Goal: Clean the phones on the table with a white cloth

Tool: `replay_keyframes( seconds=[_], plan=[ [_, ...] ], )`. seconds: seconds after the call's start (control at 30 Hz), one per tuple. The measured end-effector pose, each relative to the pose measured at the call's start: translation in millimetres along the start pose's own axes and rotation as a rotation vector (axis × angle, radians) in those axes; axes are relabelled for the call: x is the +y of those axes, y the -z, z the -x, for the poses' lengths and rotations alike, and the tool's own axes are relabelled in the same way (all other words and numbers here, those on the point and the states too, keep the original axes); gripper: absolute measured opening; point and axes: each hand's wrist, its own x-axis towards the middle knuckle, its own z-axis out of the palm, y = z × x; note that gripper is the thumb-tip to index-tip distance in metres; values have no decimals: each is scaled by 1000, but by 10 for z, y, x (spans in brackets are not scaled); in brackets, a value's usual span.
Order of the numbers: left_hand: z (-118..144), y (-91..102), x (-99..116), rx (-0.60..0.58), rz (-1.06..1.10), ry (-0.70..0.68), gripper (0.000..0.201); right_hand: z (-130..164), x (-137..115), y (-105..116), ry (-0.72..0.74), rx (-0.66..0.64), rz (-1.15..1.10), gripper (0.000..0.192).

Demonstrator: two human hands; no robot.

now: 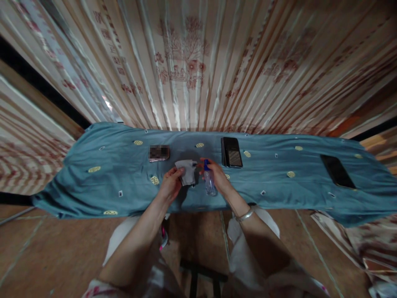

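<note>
- The left hand (170,185) pinches a small grey cloth (187,171) by its lower left edge, thumb on top, so the cloth hangs up and to the right of the hand, just above the counter (93,186).
- The right hand (217,176) is closed round a small clear spray bottle (209,180) with a blue cap. The bottle stands nearly upright, its long axis running from the blue top nearest the cloth down to its base near the counter's front edge.
- Cloth and bottle sit side by side near the middle of the counter, close but apart; the blue top faces left towards the cloth, which lies directly between the two hands.
- A finger seems to rest on the bottle's top, though the view is too small to be sure.
- The left hand is nearer the cloth, the right nearer the bottle; neither arm crosses the other.
- Behind the hands a stack of dark phones (232,152) lies to the right and one phone (159,152) to the left; another phone (337,171) lies well apart at far right.
- A blue patterned covering drapes the counter, with a curtain (192,62) behind.
</note>
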Motion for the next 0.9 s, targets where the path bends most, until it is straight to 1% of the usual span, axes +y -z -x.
replay_keyframes(
  seconds=[0.13,0.27,0.37,0.5,0.57,0.63,0.73,0.83,0.9],
  plan=[
    [5,17,4,-30,-19,9,28,50,-78,30,-3,-45,-31,27],
    [20,12,-21,-56,-81,-70,41,142,-157,40,-19,-135,-122,35],
    [36,-9,-45,-74,-130,-116,48,197,-213,43,-86,-235,-207,41],
    [57,-43,-46,-83,-162,-123,48,218,-256,37,-192,-343,-308,42],
    [66,-54,-34,-87,-153,-116,48,213,-257,27,-218,-356,-339,42],
    [75,-59,-21,-94,-135,-93,48,208,-246,12,-208,-349,-331,40],
    [84,-55,-11,-121,-108,-50,49,221,-224,-18,-144,-343,-253,43],
    [89,-52,-11,-149,-78,-37,49,254,-205,-57,-83,-344,-157,52],
    [92,-54,-13,-165,-61,-37,49,273,-191,-87,-46,-311,-84,51]
  ],
)
